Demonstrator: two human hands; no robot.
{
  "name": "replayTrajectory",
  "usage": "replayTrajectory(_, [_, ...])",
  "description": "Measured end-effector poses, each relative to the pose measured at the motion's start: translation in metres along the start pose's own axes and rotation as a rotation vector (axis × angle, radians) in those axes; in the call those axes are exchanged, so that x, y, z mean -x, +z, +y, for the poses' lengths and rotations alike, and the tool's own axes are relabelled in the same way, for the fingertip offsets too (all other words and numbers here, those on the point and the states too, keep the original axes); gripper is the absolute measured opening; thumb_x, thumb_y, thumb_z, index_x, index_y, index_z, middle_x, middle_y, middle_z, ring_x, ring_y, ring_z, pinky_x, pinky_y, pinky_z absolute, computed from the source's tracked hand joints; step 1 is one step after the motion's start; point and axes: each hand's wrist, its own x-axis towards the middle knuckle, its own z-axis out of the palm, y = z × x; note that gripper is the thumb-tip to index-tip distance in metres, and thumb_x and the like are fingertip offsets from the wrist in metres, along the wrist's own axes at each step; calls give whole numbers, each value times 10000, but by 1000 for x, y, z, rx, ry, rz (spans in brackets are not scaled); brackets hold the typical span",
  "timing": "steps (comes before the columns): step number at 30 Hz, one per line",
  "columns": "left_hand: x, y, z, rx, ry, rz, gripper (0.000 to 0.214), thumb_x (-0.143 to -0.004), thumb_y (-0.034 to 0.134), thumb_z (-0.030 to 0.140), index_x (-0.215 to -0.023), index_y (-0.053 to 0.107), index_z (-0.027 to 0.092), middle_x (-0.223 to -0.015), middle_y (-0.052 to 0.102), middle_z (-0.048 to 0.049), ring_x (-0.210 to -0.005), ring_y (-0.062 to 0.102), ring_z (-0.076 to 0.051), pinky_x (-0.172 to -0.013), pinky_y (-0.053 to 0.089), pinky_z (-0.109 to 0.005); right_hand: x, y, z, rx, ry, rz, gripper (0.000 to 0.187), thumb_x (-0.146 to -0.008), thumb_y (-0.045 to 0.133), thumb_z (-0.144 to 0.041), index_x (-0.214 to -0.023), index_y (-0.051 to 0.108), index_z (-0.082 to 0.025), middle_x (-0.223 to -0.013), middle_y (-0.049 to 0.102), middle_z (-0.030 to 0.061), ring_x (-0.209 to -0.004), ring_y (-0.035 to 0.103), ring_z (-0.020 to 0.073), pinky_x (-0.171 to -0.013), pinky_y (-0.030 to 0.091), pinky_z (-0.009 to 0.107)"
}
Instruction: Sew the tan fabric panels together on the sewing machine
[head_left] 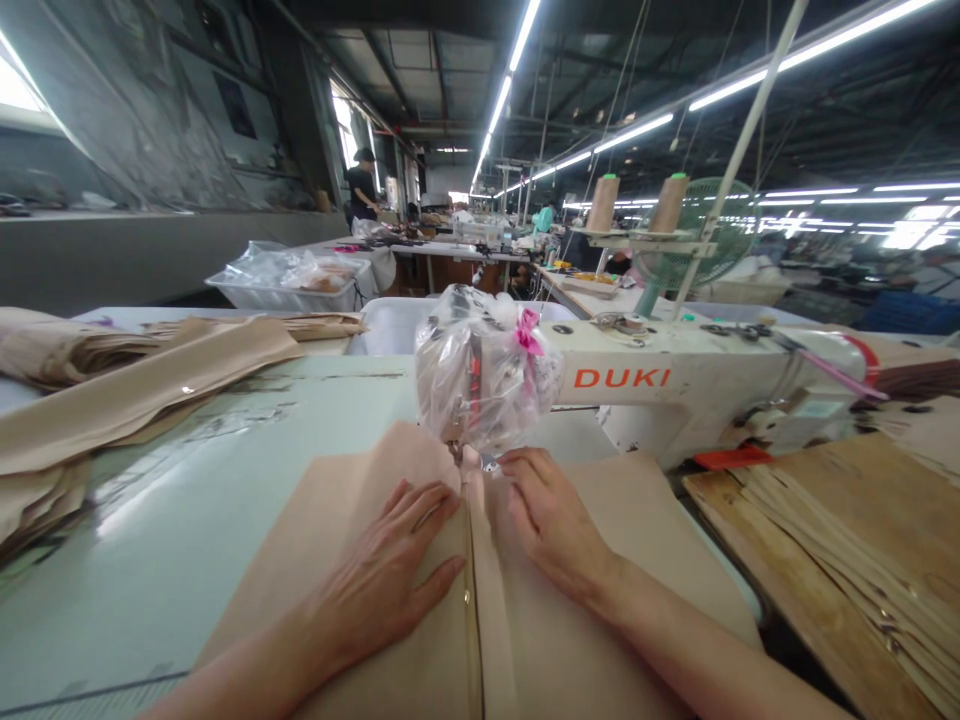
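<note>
Faces a glossy, scuffed pale-green sewing table (pixel 322 410) in a long workshop lit by strip lights (pixel 523 35). Has smooth beige fabric (pixel 322 510), with a zipper (pixel 467 600) down its middle, up against the presser foot (pixel 456 452) of a DUKI sewing machine (pixel 675 390). Lays left hand (pixel 401 555) open upon it; curls right hand (pixel 551 520) beside the foot, cannot tell whether pinching. Has crinkled clear plastic (pixel 444 375) hiding the machine's head, stacked beige pieces (pixel 180 385) at left, wooden board (pixel 720 503) at right.

The left hand (pixel 386 575) and right hand (pixel 555 520) rest on beige fabric (pixel 547 650) before a sewing machine (pixel 630 380)
</note>
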Motion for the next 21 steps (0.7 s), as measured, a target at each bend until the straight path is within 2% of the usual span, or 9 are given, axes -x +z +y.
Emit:
replayTrajectory(3, [5, 3, -1, -78, 39, 48, 621, -935, 536, 504, -1476, 397, 231, -1461, 508, -109, -1341, 486, -304, -1165, 353, -531, -1, 9, -4, 78, -173, -196, 354, -941, 440, -156, -1277, 550, -152, -1337, 577, 104, -1327, 447, 231, -1205, 235, 463])
replayTrajectory(5, [8, 6, -2, -152, 61, 115, 673, -909, 578, 515, -1490, 381, 239, -1456, 520, -105, -1322, 508, -318, -1112, 439, -491, 2, 16, 0, 107, -168, -272, 389, -975, 421, -178, -1355, 502, -160, -1432, 522, 96, -1376, 409, 216, -1228, 174, 467])
replayTrajectory(8, [5, 9, -4, -247, 85, 193, 689, -895, 604, 508, -1489, 389, 231, -1449, 534, -88, -1303, 529, -314, -1039, 517, -427, 1, 24, 13, 134, -135, -296, 409, -1003, 392, -196, -1406, 460, -181, -1487, 473, 80, -1399, 385, 206, -1226, 196, 466])
replayTrajectory(13, [-15, 4, -9, -433, 170, 270, 651, -899, 583, 516, -1419, 470, 139, -1391, 587, -109, -1244, 587, -287, -959, 568, -415, -15, 26, 30, 171, -143, -300, 430, -964, 434, -172, -1392, 478, -170, -1373, 564, 100, -1318, 472, 233, -1175, 320, 467])
replayTrajectory(16, [-22, -3, -9, -508, 221, 307, 673, -867, 591, 537, -1378, 505, 107, -1347, 622, -118, -1180, 632, -282, -900, 593, -394, -17, 28, 28, 172, -145, -286, 451, -957, 446, -180, -1408, 466, -176, -1311, 591, 103, -1294, 489, 240, -1172, 330, 464])
replayTrajectory(21, [-22, -6, -9, -539, 244, 339, 677, -824, 618, 560, -1319, 548, 102, -1299, 657, -111, -1149, 646, -281, -968, 554, -384, -10, 28, 21, 160, -105, -261, 475, -961, 440, -195, -1437, 436, -191, -1300, 589, 90, -1289, 488, 233, -1185, 315, 442])
